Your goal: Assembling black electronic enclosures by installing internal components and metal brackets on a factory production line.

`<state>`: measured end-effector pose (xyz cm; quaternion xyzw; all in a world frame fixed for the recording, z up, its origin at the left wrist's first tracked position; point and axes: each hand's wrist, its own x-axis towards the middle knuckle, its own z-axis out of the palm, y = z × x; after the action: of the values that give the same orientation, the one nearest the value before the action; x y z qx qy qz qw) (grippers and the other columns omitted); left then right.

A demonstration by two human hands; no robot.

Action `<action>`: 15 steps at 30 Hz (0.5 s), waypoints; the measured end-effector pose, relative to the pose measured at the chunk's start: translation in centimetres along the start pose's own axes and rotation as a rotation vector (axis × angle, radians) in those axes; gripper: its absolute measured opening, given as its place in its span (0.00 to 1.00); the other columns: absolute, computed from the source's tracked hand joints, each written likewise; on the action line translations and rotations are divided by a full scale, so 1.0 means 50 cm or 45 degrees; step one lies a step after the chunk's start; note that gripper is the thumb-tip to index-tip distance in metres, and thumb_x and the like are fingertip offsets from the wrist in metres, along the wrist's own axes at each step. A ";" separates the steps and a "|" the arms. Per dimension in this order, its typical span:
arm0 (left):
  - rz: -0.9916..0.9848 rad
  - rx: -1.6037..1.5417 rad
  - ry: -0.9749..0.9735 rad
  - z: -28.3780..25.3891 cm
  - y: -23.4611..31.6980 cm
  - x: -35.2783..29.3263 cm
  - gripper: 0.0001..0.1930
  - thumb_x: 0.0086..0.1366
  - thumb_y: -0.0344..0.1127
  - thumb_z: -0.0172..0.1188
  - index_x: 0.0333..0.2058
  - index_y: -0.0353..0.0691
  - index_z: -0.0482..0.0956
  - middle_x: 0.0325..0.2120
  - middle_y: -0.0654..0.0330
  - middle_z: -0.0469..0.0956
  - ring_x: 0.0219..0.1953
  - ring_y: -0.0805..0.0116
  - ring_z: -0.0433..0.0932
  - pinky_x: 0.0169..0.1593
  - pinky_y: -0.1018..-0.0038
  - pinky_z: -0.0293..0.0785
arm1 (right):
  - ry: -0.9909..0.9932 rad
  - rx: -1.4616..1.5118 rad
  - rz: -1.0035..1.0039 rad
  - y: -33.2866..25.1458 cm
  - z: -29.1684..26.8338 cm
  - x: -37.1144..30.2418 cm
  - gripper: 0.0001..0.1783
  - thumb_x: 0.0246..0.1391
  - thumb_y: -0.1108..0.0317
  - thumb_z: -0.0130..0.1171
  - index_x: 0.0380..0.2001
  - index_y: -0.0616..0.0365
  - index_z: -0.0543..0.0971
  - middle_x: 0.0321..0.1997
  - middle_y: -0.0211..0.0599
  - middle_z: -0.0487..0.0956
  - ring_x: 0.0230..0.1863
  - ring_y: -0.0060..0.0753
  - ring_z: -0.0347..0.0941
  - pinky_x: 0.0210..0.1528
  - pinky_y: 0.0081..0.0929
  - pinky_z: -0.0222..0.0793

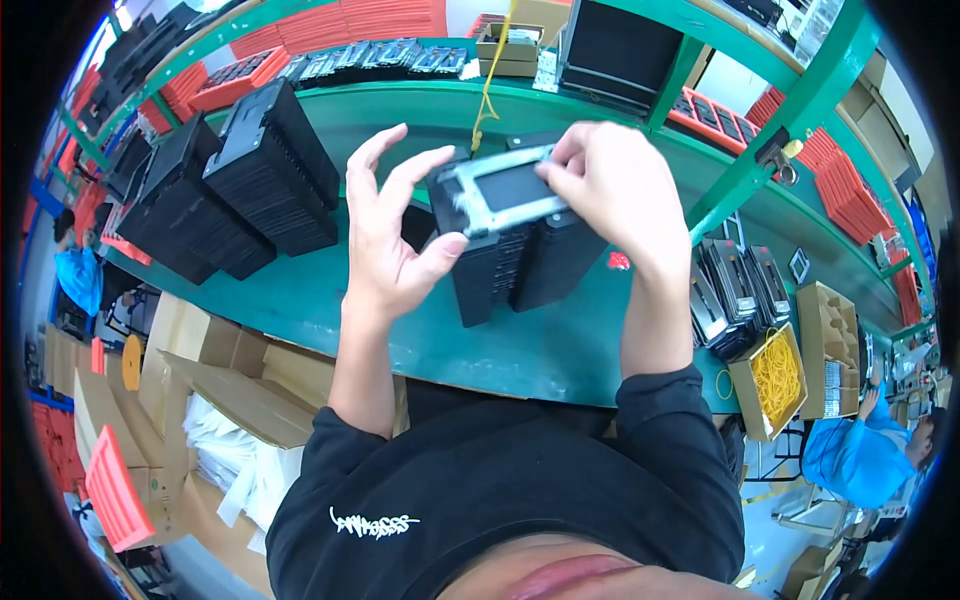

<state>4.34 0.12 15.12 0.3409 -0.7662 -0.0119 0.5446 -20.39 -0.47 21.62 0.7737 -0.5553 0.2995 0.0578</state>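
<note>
My right hand (622,195) pinches the right end of a silver rectangular metal frame (522,212) with a dark middle. The frame is held tilted over two stacks of black plastic trays (476,285), in front of me on the green bench. My left hand (385,240) is open, its fingers spread beside the frame's left end. Its thumb tip comes close to the frame's lower left corner; whether they touch I cannot tell. A bit of motion blur covers that left end.
More tall black stacks (270,165) stand at the left of the green bench (400,335). To the right are dark flat parts (735,285) and a box of yellow cords (775,380). A yellow cord (486,105) hangs ahead. An open carton (240,400) stands below left; a green post (770,140) rises right.
</note>
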 end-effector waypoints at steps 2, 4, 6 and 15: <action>0.043 0.134 -0.030 -0.014 0.019 0.008 0.36 0.55 0.68 0.66 0.50 0.43 0.84 0.62 0.42 0.67 0.63 0.42 0.65 0.66 0.49 0.61 | -0.036 0.013 -0.084 -0.015 -0.007 -0.005 0.11 0.51 0.64 0.70 0.33 0.60 0.86 0.25 0.40 0.83 0.30 0.41 0.81 0.36 0.34 0.75; 0.073 0.195 -0.069 -0.025 0.040 0.018 0.35 0.54 0.68 0.67 0.49 0.43 0.84 0.61 0.42 0.67 0.63 0.41 0.65 0.65 0.49 0.62 | -0.053 -0.012 -0.007 -0.018 -0.016 -0.007 0.10 0.50 0.65 0.70 0.33 0.60 0.86 0.26 0.40 0.83 0.29 0.41 0.81 0.36 0.35 0.75; 0.135 0.319 -0.162 -0.034 0.053 0.024 0.34 0.52 0.68 0.68 0.47 0.45 0.85 0.60 0.42 0.68 0.62 0.39 0.65 0.64 0.48 0.63 | -0.066 -0.027 0.028 -0.020 -0.017 -0.005 0.10 0.50 0.65 0.70 0.33 0.60 0.86 0.26 0.40 0.83 0.29 0.40 0.81 0.35 0.36 0.75; 0.028 0.252 -0.096 -0.033 0.054 0.027 0.34 0.51 0.66 0.70 0.45 0.43 0.84 0.59 0.42 0.70 0.61 0.39 0.67 0.62 0.49 0.65 | -0.018 -0.095 -0.073 -0.035 -0.013 -0.006 0.09 0.50 0.66 0.70 0.33 0.59 0.86 0.26 0.39 0.84 0.35 0.43 0.79 0.41 0.39 0.74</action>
<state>4.13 2.07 17.96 0.3838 -0.7873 0.0570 0.4791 -19.17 0.71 22.42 0.7888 -0.5440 0.2712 0.0914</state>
